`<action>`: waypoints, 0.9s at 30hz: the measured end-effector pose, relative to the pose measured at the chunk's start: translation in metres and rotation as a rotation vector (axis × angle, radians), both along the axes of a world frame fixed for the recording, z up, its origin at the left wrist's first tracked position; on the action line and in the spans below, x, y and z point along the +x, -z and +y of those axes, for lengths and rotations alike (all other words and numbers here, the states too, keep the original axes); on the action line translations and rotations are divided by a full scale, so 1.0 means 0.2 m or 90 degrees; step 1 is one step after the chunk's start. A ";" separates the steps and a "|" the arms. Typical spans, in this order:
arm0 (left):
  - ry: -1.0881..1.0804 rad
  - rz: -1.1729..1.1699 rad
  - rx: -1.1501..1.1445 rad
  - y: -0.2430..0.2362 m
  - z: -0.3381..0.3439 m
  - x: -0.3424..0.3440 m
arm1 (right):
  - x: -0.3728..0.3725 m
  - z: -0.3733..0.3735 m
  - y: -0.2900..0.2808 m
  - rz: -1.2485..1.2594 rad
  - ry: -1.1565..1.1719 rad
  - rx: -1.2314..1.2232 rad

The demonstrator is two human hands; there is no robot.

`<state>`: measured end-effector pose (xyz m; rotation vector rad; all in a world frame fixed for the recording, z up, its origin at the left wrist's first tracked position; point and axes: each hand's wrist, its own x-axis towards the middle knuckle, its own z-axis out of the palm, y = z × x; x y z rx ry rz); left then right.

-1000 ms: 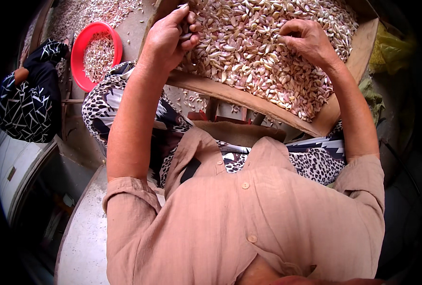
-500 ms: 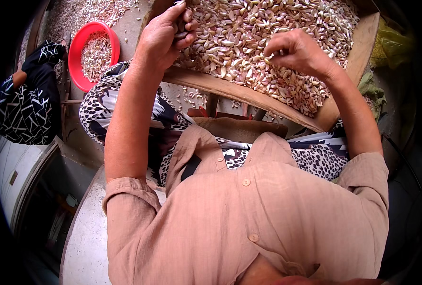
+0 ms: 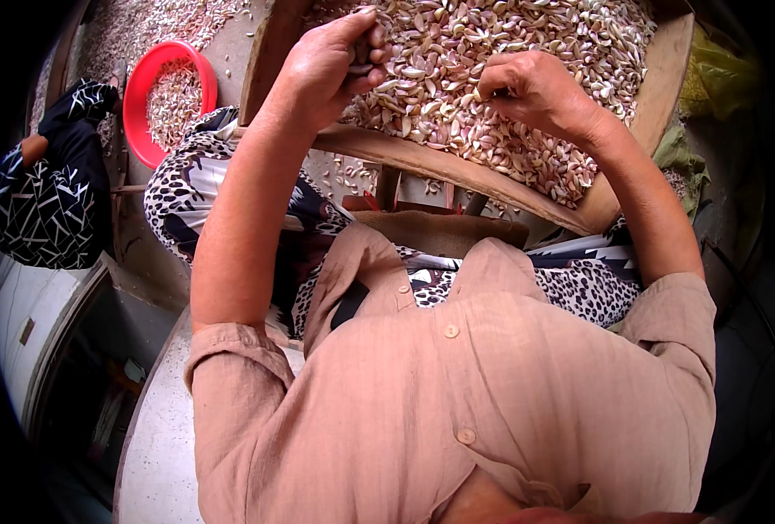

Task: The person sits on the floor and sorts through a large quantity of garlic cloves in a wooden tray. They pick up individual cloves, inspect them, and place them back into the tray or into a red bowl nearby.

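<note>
Loose garlic cloves [image 3: 457, 96], white to pinkish purple, fill a wooden tray [image 3: 457, 175] in front of me. Above the left part of the tray, my left hand [image 3: 335, 70] is curled closed around several cloves; the fingers partly hide them. My right hand [image 3: 544, 92] hovers low over the cloves in the middle of the tray. Its thumb and fingers are pinched together, with a pale clove at the fingertips.
A red plastic basin [image 3: 134, 113] with more cloves stands left of the tray, near a heap of cloves [image 3: 156, 22]. A person in dark patterned clothing [image 3: 51, 192] is at the far left. A yellow mesh bag [image 3: 715, 74] lies beyond the tray's right side.
My left hand has moved right and slightly down, further over the tray, still closed. My right hand has shifted slightly left, its fingertips now closed on a pale clove.
</note>
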<state>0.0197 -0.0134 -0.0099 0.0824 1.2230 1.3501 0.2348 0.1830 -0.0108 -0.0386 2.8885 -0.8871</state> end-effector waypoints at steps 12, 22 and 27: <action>-0.016 0.066 -0.038 -0.04 0.03 0.05 | 0.04 -0.04 0.03 0.006 0.001 0.018; -0.029 0.023 -0.005 -0.02 0.03 0.02 | 0.03 0.12 -0.06 -0.071 0.130 0.058; -0.013 0.042 -0.005 -0.04 0.04 0.04 | 0.04 0.15 -0.02 0.024 0.059 -0.036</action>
